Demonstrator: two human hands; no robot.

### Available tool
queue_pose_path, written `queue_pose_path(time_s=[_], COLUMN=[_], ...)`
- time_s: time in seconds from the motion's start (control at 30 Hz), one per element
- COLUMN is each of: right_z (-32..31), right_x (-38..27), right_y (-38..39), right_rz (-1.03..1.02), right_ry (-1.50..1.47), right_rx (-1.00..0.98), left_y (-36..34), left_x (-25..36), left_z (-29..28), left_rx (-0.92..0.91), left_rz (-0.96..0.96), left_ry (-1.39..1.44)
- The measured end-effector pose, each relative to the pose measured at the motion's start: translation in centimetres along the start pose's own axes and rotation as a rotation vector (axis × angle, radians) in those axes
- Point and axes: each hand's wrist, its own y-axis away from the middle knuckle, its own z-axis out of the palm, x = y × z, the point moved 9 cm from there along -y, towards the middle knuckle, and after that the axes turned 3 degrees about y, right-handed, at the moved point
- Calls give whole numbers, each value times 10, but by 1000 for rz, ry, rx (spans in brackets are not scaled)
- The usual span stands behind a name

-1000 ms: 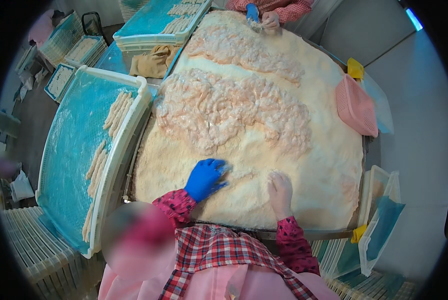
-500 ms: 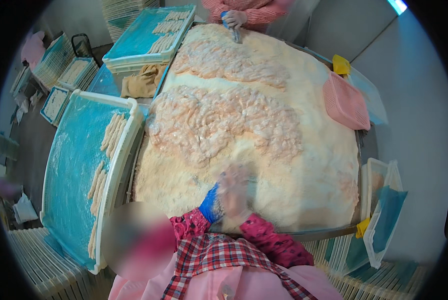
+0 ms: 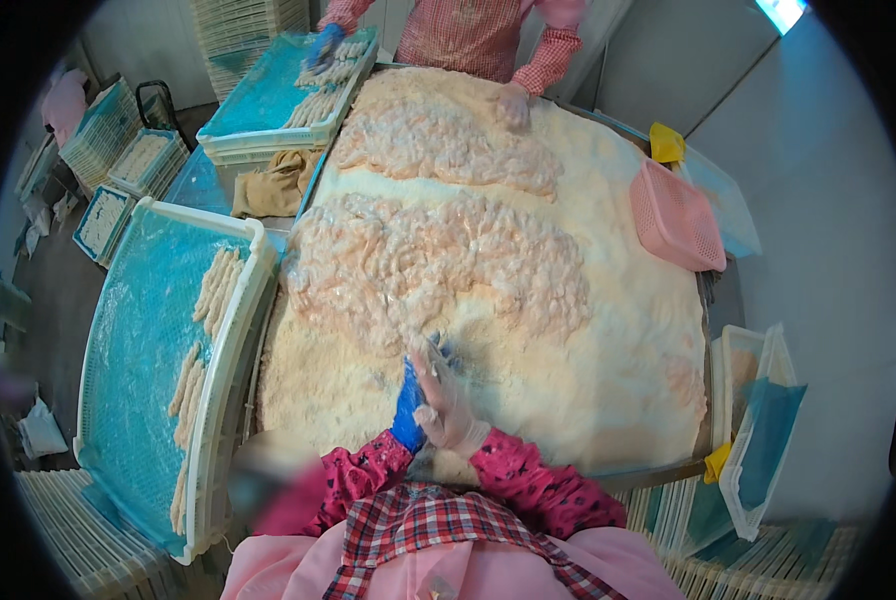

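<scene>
Over the near part of the floured worktable [image 3: 628, 400], my two hands press together palm to palm. My left hand [image 3: 408, 405], gloved in blue, lies mostly behind the right, its fingertips showing past it. My right hand [image 3: 448, 405] wears a thin clear glove and its fingers are stretched flat against the left. Anything between the palms is hidden. Just beyond them, a broad heap of wet pale-pink meat strips [image 3: 438, 260] rests on white flour.
To my left stands a white tray [image 3: 243, 330] lined with blue mesh, bearing several pale strips. A second such tray [image 3: 258, 110], a brown cloth [image 3: 278, 185] and another meat heap [image 3: 448, 145] lie farther off. A pink basket [image 3: 676, 215] sits at right. A co-worker [image 3: 468, 40] stands opposite.
My hands, blurred before, now show clearly, pressed together slightly farther left. The co-worker's hands have parted: the blue-gloved one is over the far tray, the other on the flour.
</scene>
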Motion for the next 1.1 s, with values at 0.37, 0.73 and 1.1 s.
queue_pose_path(time_s=[0.37, 0.73, 1.1], right_z=[-169, -158, -66], right_x=[230, 236, 83], right_y=[-67, -82, 2], right_rz=[66, 219, 117], right_ry=[695, 746, 261], right_rx=[71, -159, -496], left_y=[-68, -126, -121], left_x=[198, 330, 287], left_z=[-26, -265, -140], left_rx=[24, 379, 1], left_rz=[18, -1, 262], left_ry=[888, -746, -407])
